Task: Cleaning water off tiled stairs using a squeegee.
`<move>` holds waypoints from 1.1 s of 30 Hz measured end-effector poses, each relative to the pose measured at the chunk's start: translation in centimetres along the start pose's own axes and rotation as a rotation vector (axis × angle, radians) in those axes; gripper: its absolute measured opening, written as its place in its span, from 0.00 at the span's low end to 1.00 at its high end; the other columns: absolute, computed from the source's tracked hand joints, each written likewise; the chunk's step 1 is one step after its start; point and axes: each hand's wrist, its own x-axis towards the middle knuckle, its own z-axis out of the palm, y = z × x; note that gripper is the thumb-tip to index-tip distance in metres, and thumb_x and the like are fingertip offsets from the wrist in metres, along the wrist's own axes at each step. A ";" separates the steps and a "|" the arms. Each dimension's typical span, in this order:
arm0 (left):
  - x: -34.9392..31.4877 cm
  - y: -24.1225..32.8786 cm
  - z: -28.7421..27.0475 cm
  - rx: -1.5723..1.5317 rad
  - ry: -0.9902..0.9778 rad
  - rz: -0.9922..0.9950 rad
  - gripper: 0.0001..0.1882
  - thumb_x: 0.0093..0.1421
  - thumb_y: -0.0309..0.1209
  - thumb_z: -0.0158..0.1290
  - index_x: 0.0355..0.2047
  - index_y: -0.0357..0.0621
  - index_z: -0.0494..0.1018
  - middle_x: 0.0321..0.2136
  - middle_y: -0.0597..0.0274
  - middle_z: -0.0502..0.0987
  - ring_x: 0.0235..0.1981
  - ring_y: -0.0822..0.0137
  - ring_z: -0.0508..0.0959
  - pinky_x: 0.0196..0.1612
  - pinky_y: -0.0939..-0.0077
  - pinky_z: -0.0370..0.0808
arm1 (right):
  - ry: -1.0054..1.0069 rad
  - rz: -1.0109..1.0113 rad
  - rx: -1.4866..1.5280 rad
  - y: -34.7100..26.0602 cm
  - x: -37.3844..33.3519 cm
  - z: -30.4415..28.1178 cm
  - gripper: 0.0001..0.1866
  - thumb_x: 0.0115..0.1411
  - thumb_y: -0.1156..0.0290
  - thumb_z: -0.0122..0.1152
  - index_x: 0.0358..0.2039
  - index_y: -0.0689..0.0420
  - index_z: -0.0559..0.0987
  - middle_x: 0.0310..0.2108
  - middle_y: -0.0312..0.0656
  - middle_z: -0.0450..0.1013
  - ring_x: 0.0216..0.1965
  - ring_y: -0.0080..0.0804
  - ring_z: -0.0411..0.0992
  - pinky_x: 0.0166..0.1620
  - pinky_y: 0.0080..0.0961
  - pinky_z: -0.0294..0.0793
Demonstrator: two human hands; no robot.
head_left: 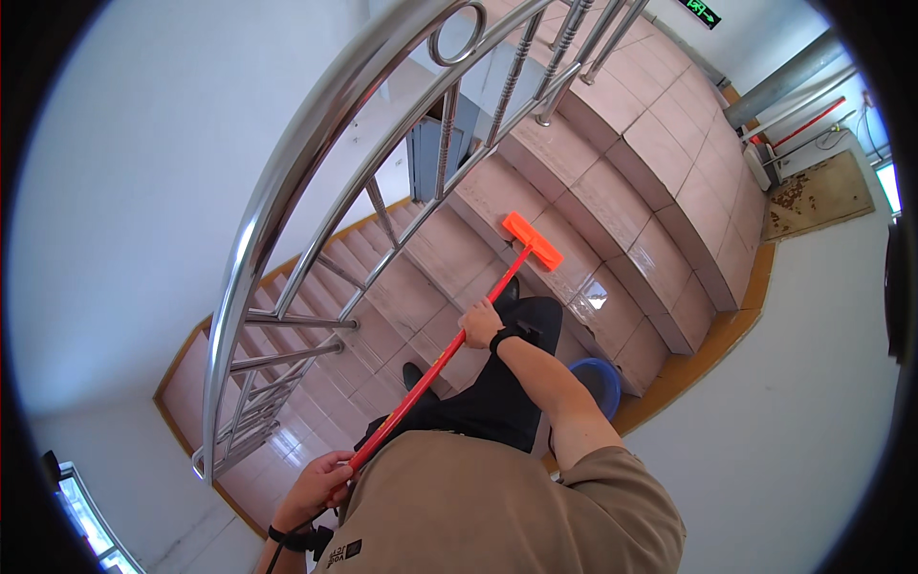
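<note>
A mop with a long red handle [413, 394] runs diagonally across my front, and its flat orange head [533, 241] rests on a tiled stair [521, 177] ahead of me. My right hand [481, 323] is wrapped round the middle of the handle. Lower down, by my waist, my left hand [323, 483] grips the handle's near end. The tread just right of the mop head shines as if wet. Beside my right leg stands a blue bucket [612, 390], partly covered by my right forearm; its contents do not show.
A curved metal railing [287, 182] follows the stairs on my left, where more steps [311, 320] lead down. White walls [765, 430] close in the right side. Poles, a red stick [811, 121] and a stained brown mat [820, 199] are on the upper landing.
</note>
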 end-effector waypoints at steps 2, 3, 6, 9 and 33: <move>-0.8 -0.5 -0.1 0.008 -0.003 0.002 0.21 0.69 0.28 0.50 0.59 0.35 0.64 0.34 0.61 0.79 0.15 0.78 0.64 0.16 0.86 0.59 | 0.020 -0.019 0.019 -0.8 -0.6 -0.4 0.16 0.47 0.51 0.66 0.29 0.49 0.85 0.35 0.47 0.78 0.47 0.46 0.73 0.62 0.48 0.60; -1.2 -0.6 0.0 0.018 -0.004 0.001 0.20 0.68 0.28 0.50 0.59 0.35 0.64 0.34 0.60 0.79 0.15 0.78 0.64 0.15 0.86 0.59 | 0.007 -0.025 0.021 -1.2 -0.8 -0.7 0.16 0.47 0.50 0.65 0.29 0.49 0.85 0.35 0.47 0.78 0.47 0.47 0.74 0.62 0.48 0.60; -2.8 0.4 0.9 0.041 0.021 -0.013 0.20 0.69 0.28 0.50 0.59 0.35 0.65 0.34 0.60 0.79 0.15 0.79 0.64 0.15 0.86 0.59 | 0.004 -0.031 0.042 -1.9 -1.4 -0.7 0.17 0.47 0.50 0.65 0.28 0.49 0.85 0.35 0.48 0.77 0.46 0.48 0.74 0.62 0.48 0.61; -2.8 1.2 1.4 0.064 0.015 -0.035 0.20 0.69 0.28 0.50 0.59 0.35 0.65 0.35 0.60 0.80 0.14 0.79 0.64 0.15 0.86 0.59 | 0.030 -0.023 0.063 -1.5 -1.6 -0.8 0.16 0.48 0.50 0.65 0.28 0.49 0.85 0.35 0.48 0.78 0.45 0.48 0.75 0.61 0.47 0.61; 7.9 6.5 8.2 0.128 -0.106 -0.035 0.22 0.71 0.31 0.48 0.63 0.37 0.63 0.36 0.60 0.78 0.16 0.81 0.64 0.17 0.87 0.62 | 0.028 0.107 0.033 12.4 -0.7 -0.8 0.17 0.51 0.53 0.62 0.32 0.52 0.86 0.40 0.49 0.77 0.52 0.49 0.70 0.67 0.51 0.57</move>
